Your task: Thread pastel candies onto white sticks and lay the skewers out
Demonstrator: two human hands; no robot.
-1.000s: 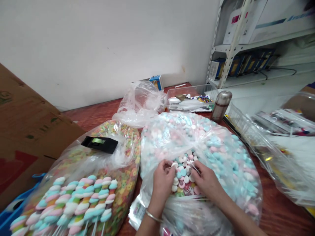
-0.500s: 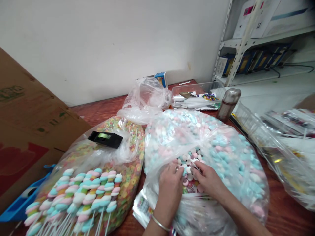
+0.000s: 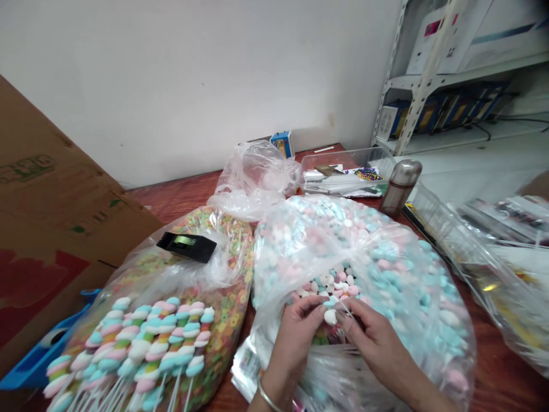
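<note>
A white marshmallow sweet (image 3: 330,316) is pinched by the left hand (image 3: 298,337), while the fingers of the right hand (image 3: 373,340) are pressed together on a thin white stick (image 3: 345,309) just beside it – as far as can be told. Both are held low in the gathered mouth of a large clear plastic bag (image 3: 343,229) of pink, blue and white sweets. A light, close pinch would be judged best, since loose sweets crowd the opening. The opening is hemmed in by folded film, so room is greatest directly above the hands. Against the bag's left side lies a second bag (image 3: 171,337) of ring cereal and twisted marshmallow pops. Beyond it, a steel flask (image 3: 400,186) stands by a plastic box (image 3: 345,177) – both near the far edge of the wooden bench (image 3: 171,197).
</note>
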